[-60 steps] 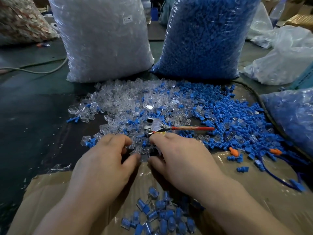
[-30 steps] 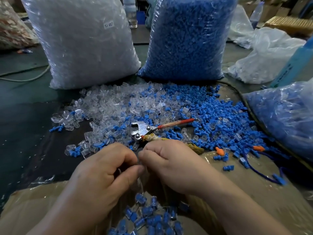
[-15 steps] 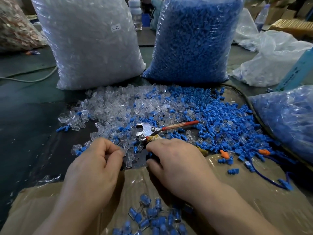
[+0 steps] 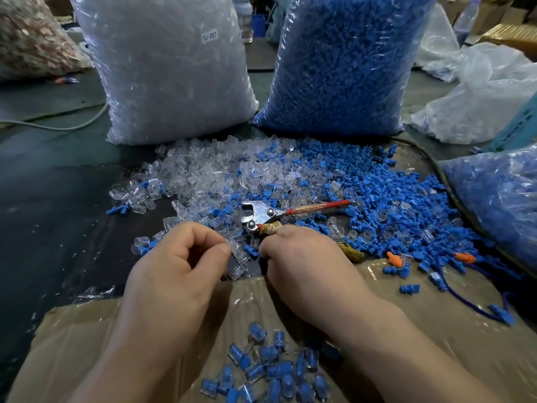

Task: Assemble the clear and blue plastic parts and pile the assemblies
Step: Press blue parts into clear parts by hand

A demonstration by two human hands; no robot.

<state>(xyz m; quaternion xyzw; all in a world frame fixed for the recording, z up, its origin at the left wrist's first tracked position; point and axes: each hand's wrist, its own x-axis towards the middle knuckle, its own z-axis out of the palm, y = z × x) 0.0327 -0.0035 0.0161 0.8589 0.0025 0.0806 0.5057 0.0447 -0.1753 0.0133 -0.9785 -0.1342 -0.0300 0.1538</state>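
Head view: the left hand [image 4: 177,266] has its grip curled nearly closed, thumb and forefinger pinching a clear part [image 4: 234,245] at their tips. The right hand [image 4: 302,260] lies knuckles up just beside it, fingers folded under; a blue part [image 4: 251,251] sits at its fingertips, but I cannot tell whether its grip holds it. Both hands hover at the near edge of the loose parts [image 4: 261,181] spread on the desk [image 4: 55,199]. Pliers [image 4: 261,215] with a red handle lie on the parts, just beyond the right hand. The assemblies [image 4: 270,370] are piled on cardboard [image 4: 436,324] between the wrists.
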